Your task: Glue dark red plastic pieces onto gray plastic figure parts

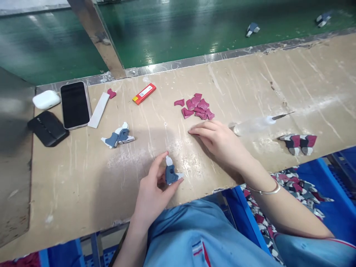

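My left hand [154,185] grips a small dark-blue and white plastic part [170,175] between thumb and fingers, just above the table near its front edge. My right hand [219,142] rests on the table with its fingers stretched out, and nothing shows in it; its thumb is mostly hidden. Just beyond those fingertips lies a loose pile of flat maroon pieces [198,106]. A translucent bottle with a needle tip [253,125] lies beside my right hand, pointing right. To the left of my hands sit blue and white parts [118,136].
Parts with maroon pieces [299,144] stand at the right edge. A phone [75,105], white case [46,99], black case [48,128], white strip [99,110] and red packet [144,93] lie left. Behind runs a green belt [172,40]; blue bins [339,207] stand below.
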Available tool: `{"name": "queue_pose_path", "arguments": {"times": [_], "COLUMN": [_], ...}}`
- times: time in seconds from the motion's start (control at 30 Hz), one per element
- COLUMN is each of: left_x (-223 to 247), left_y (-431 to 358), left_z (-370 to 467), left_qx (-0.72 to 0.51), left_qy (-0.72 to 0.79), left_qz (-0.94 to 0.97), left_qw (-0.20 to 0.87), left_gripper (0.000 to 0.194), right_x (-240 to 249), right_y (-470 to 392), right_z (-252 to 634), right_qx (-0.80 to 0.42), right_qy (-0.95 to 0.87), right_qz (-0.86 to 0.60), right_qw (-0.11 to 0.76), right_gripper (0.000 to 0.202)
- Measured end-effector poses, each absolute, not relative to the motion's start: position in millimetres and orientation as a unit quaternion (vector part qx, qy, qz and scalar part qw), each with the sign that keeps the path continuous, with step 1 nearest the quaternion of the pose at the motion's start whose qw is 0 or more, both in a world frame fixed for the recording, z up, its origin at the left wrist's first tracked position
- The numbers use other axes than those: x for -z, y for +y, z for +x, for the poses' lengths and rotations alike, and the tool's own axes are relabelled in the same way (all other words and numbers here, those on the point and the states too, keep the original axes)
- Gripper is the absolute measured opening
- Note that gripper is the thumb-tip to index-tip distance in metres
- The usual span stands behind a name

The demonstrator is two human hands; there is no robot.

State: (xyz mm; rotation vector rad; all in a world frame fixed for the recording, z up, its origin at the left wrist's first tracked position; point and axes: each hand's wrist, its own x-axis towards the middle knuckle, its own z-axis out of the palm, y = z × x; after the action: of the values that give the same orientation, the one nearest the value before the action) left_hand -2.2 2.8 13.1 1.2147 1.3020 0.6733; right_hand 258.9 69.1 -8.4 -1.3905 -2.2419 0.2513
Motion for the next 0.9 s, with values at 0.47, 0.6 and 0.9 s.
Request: {"name": "queue_pose_path", "arguments": {"times": [0.47,0.6,0.9], "left_x": [-12,-12,-16], "left_y": [-1,-2,0], "left_z": [5,5,5], "left_qx": [-0.33,-0.323,-0.327], "left_qy": [0.545,0.543,0.537], "left_qz": [0.508,0.517,0.517], "left_qw": [0.579,0.577,0.581], "left_gripper": [0.067,0.067,0.063], "right_x": [1,6,-8], "right_y": [0,-7,-15], "right_z": [186,182,188], "right_qx": [-0.174,-0.191,-0.123], "right_qy": [-0.719,-0.673,-0.761], "right_qz": [-0.485,-0.502,-0.443], "right_qw": [0.467,0.508,0.458], "right_gripper": [0.026,0.049,0.058]}}
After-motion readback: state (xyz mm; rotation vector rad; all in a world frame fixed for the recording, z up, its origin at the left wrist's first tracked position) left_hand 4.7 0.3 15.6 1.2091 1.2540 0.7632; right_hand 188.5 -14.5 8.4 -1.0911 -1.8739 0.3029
